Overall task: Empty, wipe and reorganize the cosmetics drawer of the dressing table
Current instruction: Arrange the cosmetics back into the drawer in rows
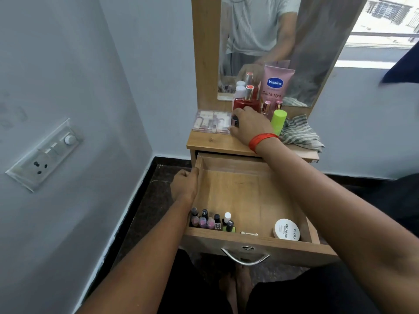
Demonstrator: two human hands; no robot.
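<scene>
The wooden drawer (249,189) is pulled out under the dressing table top (210,141). Several nail polish bottles (212,220) stand in its front left corner, and a white round nail polish remover tub (286,230) leans in the front right corner. My left hand (184,184) grips the drawer's left wall. My right hand (251,125), with a red thread on the wrist, reaches over the table top and closes on a small dark bottle (235,120) beside a clear plastic makeup case (212,122). A red perfume bottle (247,100) stands just behind the hand.
A pink Vaseline tube (275,87), a green stick (279,121) and small pink bottles (266,107) stand against the mirror (306,53). A striped cloth (301,132) lies on the table's right side. A switch panel (45,152) is on the left wall.
</scene>
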